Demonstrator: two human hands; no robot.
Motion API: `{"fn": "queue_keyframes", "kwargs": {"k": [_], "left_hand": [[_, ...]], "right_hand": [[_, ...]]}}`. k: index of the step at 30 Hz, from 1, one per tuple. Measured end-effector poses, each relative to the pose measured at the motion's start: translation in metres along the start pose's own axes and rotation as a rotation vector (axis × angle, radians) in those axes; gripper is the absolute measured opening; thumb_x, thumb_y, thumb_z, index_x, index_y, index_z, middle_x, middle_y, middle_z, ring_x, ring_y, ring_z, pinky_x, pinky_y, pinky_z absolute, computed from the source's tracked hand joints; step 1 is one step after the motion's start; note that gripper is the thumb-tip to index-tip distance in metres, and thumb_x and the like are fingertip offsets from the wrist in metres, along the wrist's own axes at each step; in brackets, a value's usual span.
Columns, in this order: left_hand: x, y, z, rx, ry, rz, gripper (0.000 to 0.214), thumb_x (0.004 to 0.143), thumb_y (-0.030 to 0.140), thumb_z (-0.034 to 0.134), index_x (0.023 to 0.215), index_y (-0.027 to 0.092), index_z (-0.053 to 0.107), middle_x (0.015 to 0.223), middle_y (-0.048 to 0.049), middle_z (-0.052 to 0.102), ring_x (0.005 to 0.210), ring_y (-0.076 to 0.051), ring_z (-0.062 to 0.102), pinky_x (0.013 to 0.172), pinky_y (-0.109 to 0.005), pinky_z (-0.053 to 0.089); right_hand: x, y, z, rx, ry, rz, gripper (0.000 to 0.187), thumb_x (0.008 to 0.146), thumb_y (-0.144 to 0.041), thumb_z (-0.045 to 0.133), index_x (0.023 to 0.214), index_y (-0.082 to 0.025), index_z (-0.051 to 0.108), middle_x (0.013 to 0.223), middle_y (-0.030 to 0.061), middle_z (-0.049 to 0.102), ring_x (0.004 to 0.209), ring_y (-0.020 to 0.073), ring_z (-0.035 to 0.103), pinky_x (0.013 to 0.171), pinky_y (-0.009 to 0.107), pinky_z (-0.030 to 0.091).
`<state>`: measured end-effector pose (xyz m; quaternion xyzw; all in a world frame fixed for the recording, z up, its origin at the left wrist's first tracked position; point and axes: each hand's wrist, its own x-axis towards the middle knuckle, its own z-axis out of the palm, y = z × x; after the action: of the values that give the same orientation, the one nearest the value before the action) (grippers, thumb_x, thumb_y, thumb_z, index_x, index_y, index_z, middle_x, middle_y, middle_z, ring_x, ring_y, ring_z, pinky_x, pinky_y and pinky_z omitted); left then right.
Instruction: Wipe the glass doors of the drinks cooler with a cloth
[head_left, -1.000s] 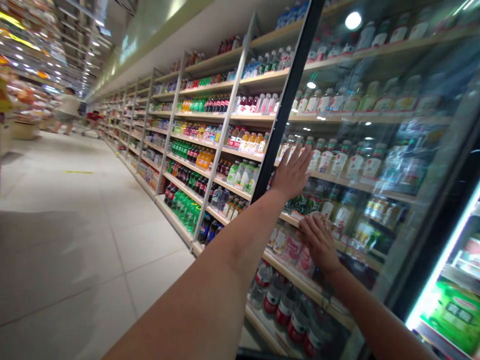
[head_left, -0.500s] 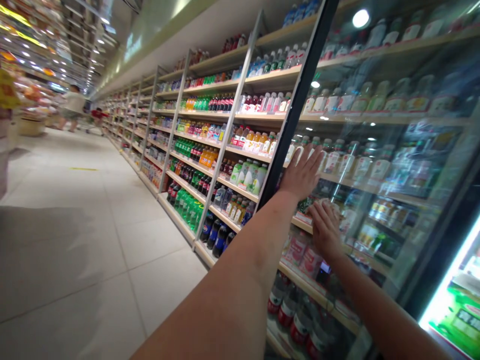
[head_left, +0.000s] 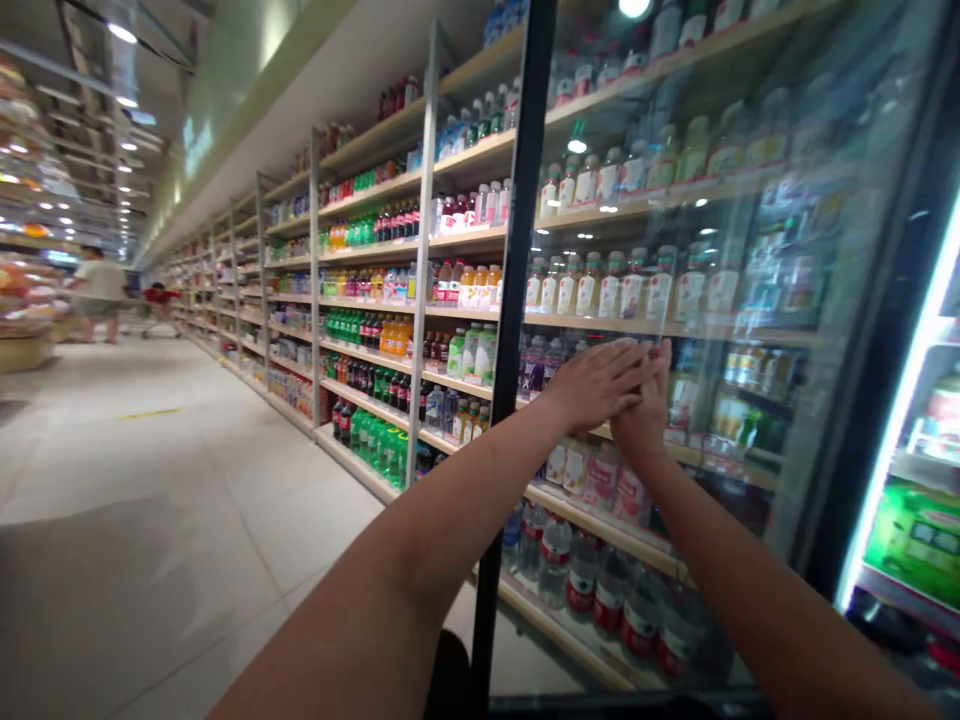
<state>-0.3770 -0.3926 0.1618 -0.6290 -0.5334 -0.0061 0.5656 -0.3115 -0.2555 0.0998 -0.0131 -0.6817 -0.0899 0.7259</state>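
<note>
At the far left, a person [head_left: 101, 290] in a light top is standing well off down the aisle, near a cart [head_left: 159, 318] with something red over it. A yellow strip [head_left: 152, 413] is lying on the pale floor [head_left: 165, 520]. Along the aisle, long shelves [head_left: 367, 354] are carrying rows of drinks, with green bottles [head_left: 382, 448] sitting low down. The black door frame [head_left: 523, 200] is rising in front of the shelves, edging the glass door [head_left: 709, 335], which is standing before both hands. The left hand [head_left: 596, 385] is reaching across the frame with its fingers straightened, so its grip is looking released; its fingertips are overlapping the right hand [head_left: 641, 410]. The right hand is pointing upward, its palm hidden, so I cannot tell whether its grip is grasping anything, nor whether either hand is pressing the glass. Below them, red-labelled bottles [head_left: 611, 595] are showing through the door. At the far right, a light strip [head_left: 896, 420] is glowing beside a green package [head_left: 915, 540].
</note>
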Motion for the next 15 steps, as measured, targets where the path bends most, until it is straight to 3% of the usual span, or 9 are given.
{"fn": "queue_keyframes", "kwargs": {"k": [3, 6, 12, 15], "left_hand": [[-0.002, 0.004, 0.003, 0.019, 0.018, 0.001, 0.054, 0.104, 0.035, 0.041, 0.155, 0.021, 0.035, 0.164, -0.0074, 0.032, 0.154, -0.022, 0.024, 0.126, -0.040, 0.021], [-0.008, 0.009, 0.006, 0.012, 0.039, 0.003, 0.053, 0.101, 0.036, 0.048, 0.150, 0.015, 0.043, 0.161, -0.0162, 0.035, 0.153, -0.027, 0.026, 0.124, -0.045, 0.026], [-0.020, 0.030, 0.017, -0.012, 0.018, 0.108, 0.058, 0.095, 0.018, 0.058, 0.150, 0.032, 0.043, 0.161, -0.0162, 0.036, 0.150, -0.031, 0.033, 0.118, -0.052, 0.034], [-0.009, 0.023, 0.012, -0.015, -0.043, 0.137, 0.052, 0.098, 0.017, 0.048, 0.149, 0.024, 0.045, 0.161, -0.0141, 0.036, 0.150, -0.032, 0.031, 0.114, -0.050, 0.038]], "right_hand": [[-0.020, 0.026, -0.017, -0.095, -0.094, 0.074, 0.073, 0.100, -0.044, 0.045, 0.162, -0.018, 0.016, 0.169, 0.0173, 0.013, 0.156, 0.0323, 0.017, 0.121, 0.058, 0.029], [-0.048, 0.055, -0.034, -0.275, -0.148, 0.222, 0.077, 0.100, -0.055, 0.042, 0.162, -0.019, 0.015, 0.166, 0.0181, 0.023, 0.154, 0.0332, 0.022, 0.121, 0.064, 0.021], [-0.081, 0.087, -0.043, -0.355, -0.183, 0.215, 0.064, 0.104, -0.048, 0.030, 0.162, -0.023, 0.017, 0.165, 0.0119, 0.031, 0.154, 0.0261, 0.024, 0.124, 0.054, 0.016], [-0.083, 0.088, -0.040, -0.350, -0.151, 0.215, 0.060, 0.105, -0.041, 0.027, 0.161, -0.023, 0.018, 0.164, 0.0102, 0.033, 0.154, 0.0233, 0.025, 0.125, 0.051, 0.017]]}}
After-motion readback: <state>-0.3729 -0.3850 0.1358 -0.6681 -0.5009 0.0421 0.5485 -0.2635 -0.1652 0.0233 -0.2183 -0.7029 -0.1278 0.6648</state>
